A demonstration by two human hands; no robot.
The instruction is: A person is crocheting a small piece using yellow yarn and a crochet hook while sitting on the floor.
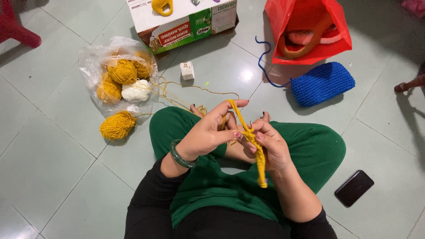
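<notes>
I sit cross-legged on the floor in green trousers. My left hand holds a strand of mustard yarn over its raised forefinger and pinches the top of a narrow mustard crochet strip. A green bangle sits on that wrist. My right hand grips a crochet hook against the strip, which hangs down past my wrist. The working yarn runs from my fingers across the floor toward a loose mustard yarn ball.
A clear plastic bag holds mustard and white yarn balls. A cardboard box stands behind it, with a small white box nearby. A blue crochet piece, a red bag and a black phone lie to my right.
</notes>
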